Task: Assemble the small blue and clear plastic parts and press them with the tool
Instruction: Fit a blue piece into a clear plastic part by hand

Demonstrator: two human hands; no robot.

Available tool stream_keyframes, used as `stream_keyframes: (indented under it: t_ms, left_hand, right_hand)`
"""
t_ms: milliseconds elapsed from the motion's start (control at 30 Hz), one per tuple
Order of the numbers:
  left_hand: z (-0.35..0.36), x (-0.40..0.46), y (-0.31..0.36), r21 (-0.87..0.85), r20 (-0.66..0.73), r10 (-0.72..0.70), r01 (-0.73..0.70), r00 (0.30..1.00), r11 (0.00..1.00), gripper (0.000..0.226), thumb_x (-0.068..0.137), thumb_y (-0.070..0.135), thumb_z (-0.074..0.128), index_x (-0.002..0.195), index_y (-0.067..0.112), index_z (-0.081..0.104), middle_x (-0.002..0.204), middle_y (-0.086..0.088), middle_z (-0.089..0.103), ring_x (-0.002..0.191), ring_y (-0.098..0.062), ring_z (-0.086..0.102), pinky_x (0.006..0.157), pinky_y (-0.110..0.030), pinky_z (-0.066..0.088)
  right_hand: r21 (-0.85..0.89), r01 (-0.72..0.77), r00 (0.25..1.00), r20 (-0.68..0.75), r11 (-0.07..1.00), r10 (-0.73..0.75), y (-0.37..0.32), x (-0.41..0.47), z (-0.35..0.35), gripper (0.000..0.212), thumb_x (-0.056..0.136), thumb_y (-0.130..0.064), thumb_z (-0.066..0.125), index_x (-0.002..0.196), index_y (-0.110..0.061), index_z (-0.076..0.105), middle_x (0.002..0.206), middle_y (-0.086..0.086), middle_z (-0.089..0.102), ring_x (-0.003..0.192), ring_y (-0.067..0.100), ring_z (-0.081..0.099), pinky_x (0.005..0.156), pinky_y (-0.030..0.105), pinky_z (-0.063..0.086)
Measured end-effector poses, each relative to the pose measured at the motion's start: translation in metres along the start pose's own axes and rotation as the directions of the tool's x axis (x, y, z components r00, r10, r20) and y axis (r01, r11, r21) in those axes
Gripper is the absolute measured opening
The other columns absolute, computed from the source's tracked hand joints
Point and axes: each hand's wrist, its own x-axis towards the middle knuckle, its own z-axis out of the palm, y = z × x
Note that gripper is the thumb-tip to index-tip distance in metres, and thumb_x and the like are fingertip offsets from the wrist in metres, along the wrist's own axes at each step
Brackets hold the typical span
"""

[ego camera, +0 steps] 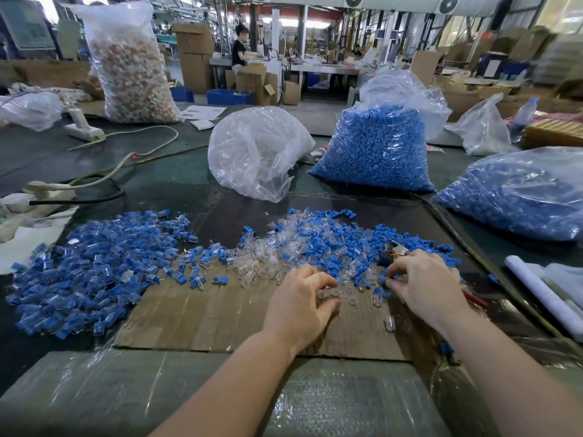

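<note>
A large factory hall with bright windows (561, 14), stacked cardboard boxes (194, 55), blue crates (228, 96) on the floor, long workbenches (325, 68) and ceiling fans (353, 0).

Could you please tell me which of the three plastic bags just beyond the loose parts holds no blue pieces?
The leftmost bag: crumpled, clear and nearly empty, while the middle bag and right bag are packed with blue parts.

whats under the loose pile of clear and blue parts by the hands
A flat sheet of brown cardboard lies under the mixed pile, on the dark table. How far the cardboard runs beneath the pile is covered by the parts and by the left hand and right hand.
</note>
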Motion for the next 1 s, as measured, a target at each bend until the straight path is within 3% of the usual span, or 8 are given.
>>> stream_keyframes:
  t_ms: [267, 433, 567, 700, 867, 1000]
  left_hand:
    - [-0.001, -0.002, -0.001, -0.042, -0.012, -0.015, 0.015, 1.000, 0.999, 0.027, 0.084, 0.032, 0.065, 0.111, 0.026, 0.062, 0.097, 0.012, 0.051, 0.093, -0.004, 0.048, 0.090, -0.024, 0.045]
    - [-0.004, -0.005, 0.000, -0.108, -0.064, -0.018, 0.011, 0.998, 0.994, 0.025, 0.084, 0.027, 0.067, 0.109, 0.023, 0.063, 0.095, 0.014, 0.051, 0.087, -0.006, 0.054, 0.087, -0.026, 0.047]
    - [-0.006, -0.005, 0.001, -0.143, -0.118, 0.010, -0.027, 0.993, 0.989, 0.025, 0.084, 0.022, 0.067, 0.109, 0.019, 0.064, 0.093, 0.013, 0.052, 0.088, -0.007, 0.053, 0.086, -0.022, 0.047]
    - [-0.009, -0.006, 0.003, -0.226, -0.157, 0.002, -0.037, 0.988, 0.973, 0.024, 0.082, 0.015, 0.069, 0.106, 0.017, 0.066, 0.091, 0.013, 0.055, 0.082, -0.003, 0.054, 0.079, -0.011, 0.045]
    - [-0.015, -0.006, 0.002, -0.496, -0.137, -0.198, 0.106, 0.971, 0.862, 0.023, 0.078, 0.002, 0.071, 0.097, 0.014, 0.071, 0.091, 0.004, 0.067, 0.085, -0.003, 0.062, 0.081, -0.011, 0.047]
    - [-0.020, -0.004, 0.000, -0.638, -0.036, -0.302, 0.211, 0.953, 0.741, 0.018, 0.076, 0.001, 0.071, 0.086, 0.016, 0.071, 0.081, 0.004, 0.070, 0.074, 0.001, 0.064, 0.073, -0.013, 0.050]
  right_hand:
    - [-0.041, 0.026, 0.999, -0.019, 0.999, -0.026, -0.011, 0.002, 0.006, 0.010, 0.090, -0.032, 0.059, 0.098, -0.035, 0.064, 0.101, -0.010, 0.065, 0.103, 0.017, 0.054, 0.094, 0.039, 0.028]
    - [0.015, 0.064, 0.986, -0.154, 0.998, -0.061, -0.012, -0.002, 0.007, 0.009, 0.092, -0.025, 0.056, 0.090, -0.029, 0.064, 0.091, -0.008, 0.067, 0.091, 0.015, 0.056, 0.091, 0.035, 0.030]
    - [0.180, 0.233, 0.961, -0.194, 0.956, -0.198, -0.030, -0.008, 0.000, 0.009, 0.091, -0.021, 0.057, 0.089, -0.021, 0.065, 0.086, -0.007, 0.064, 0.083, 0.010, 0.051, 0.084, 0.026, 0.039]
    - [0.206, 0.399, 0.916, -0.126, 0.894, -0.380, -0.058, -0.020, 0.000, 0.010, 0.093, -0.021, 0.053, 0.090, -0.022, 0.063, 0.083, -0.012, 0.053, 0.080, 0.006, 0.046, 0.072, 0.015, 0.032]
    - [0.272, 0.387, 0.922, -0.101, 0.881, -0.374, -0.071, -0.025, 0.002, 0.012, 0.094, -0.016, 0.051, 0.094, -0.018, 0.063, 0.090, -0.005, 0.061, 0.086, 0.011, 0.052, 0.076, 0.021, 0.041]
    - [0.395, 0.337, 0.940, -0.088, 0.855, -0.330, -0.073, -0.029, 0.002, 0.014, 0.092, -0.014, 0.055, 0.099, -0.018, 0.067, 0.091, -0.005, 0.065, 0.083, 0.007, 0.055, 0.076, 0.018, 0.044]
